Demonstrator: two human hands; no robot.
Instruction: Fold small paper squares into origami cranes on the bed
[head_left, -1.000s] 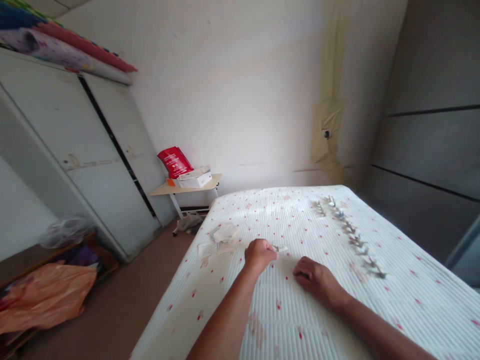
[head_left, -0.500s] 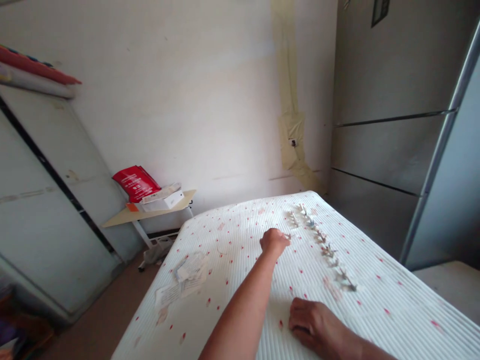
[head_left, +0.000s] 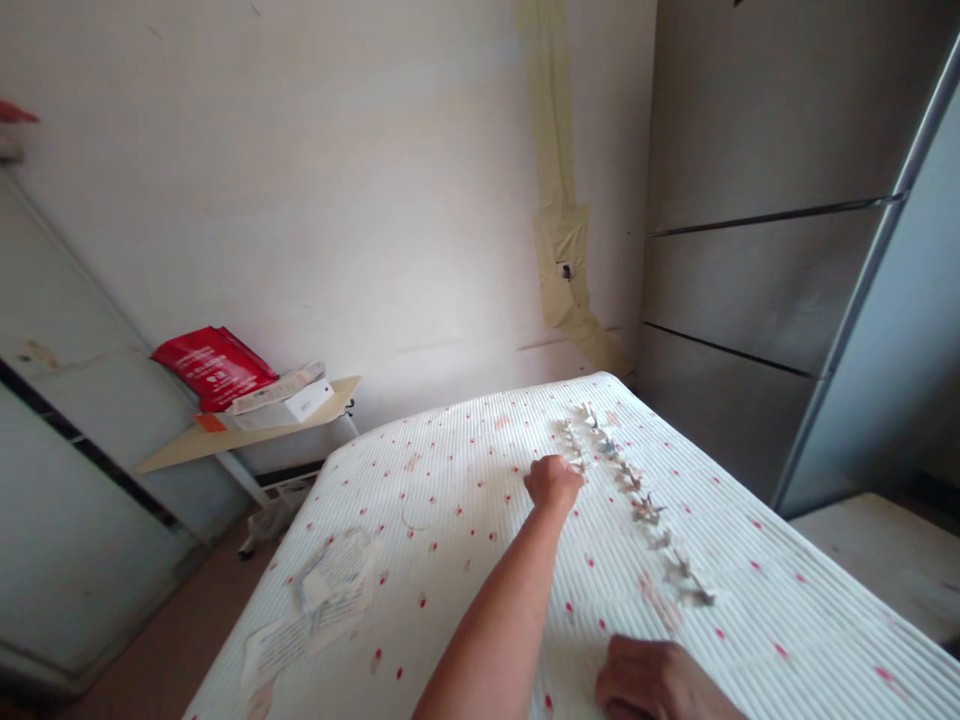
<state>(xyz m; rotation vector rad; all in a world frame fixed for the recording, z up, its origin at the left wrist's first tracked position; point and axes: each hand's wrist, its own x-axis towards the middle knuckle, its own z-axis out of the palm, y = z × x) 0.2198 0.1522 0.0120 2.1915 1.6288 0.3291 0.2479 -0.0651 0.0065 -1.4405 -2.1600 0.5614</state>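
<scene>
My left hand [head_left: 553, 482] reaches far across the bed, fingers pinched together at the end of a short row of small folded paper cranes [head_left: 570, 434]. A pale paper crane [head_left: 579, 464] shows at its fingertips, mostly hidden by the hand. To the right runs a longer row of similar paper cranes [head_left: 646, 509], in whitish, grey and brown tones. Low in the view, my right hand [head_left: 660, 680] rests on the bed with curled fingers. Whatever it may hold is hidden.
The white ribbed mattress [head_left: 465, 560] has red dots. Printed paper sheets [head_left: 330, 590] lie on its left side. Beyond stands a small table [head_left: 172, 450] bearing a red bag [head_left: 214, 365] and a white box [head_left: 300, 405]. A grey refrigerator [head_left: 735, 270] stands at right.
My left hand has carried the paper crane up to the short row's near end. My right hand sits lower in view, still curled. The camera has turned slightly right.
</scene>
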